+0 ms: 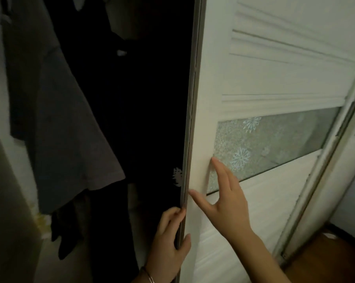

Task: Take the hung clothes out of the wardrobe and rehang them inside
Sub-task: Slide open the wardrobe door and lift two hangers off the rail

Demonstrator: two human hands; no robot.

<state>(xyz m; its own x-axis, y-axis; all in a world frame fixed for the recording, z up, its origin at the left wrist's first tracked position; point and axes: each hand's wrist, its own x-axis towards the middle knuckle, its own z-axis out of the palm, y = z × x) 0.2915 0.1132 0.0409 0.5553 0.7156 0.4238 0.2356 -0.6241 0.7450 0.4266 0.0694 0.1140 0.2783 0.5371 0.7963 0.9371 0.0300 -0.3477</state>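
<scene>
At the far left, a pale side wall [0,180] is bordering the opening. Just inside it a grey garment [66,129] is hanging, its hem slanting down toward the middle. Darker clothes [103,211] are hanging behind and below it in the wardrobe interior [144,99], which is too dim for you to tell them apart. The white sliding door [274,78] is covering the right part of the wardrobe, its metal edge [190,119] running down the middle of your view. Your left hand [168,242] is gripping that edge low down, with the fingers curled round behind it, the thumb lying on the front face, and a bracelet [149,277] on the wrist. Your right hand [227,199] is lying open on the door front, fingers straight and spread, the tips touching beside the frosted glass panel [279,144] with its flower pattern. Further right, a second door frame [319,176] is slanting down to the wooden floor [326,260].
</scene>
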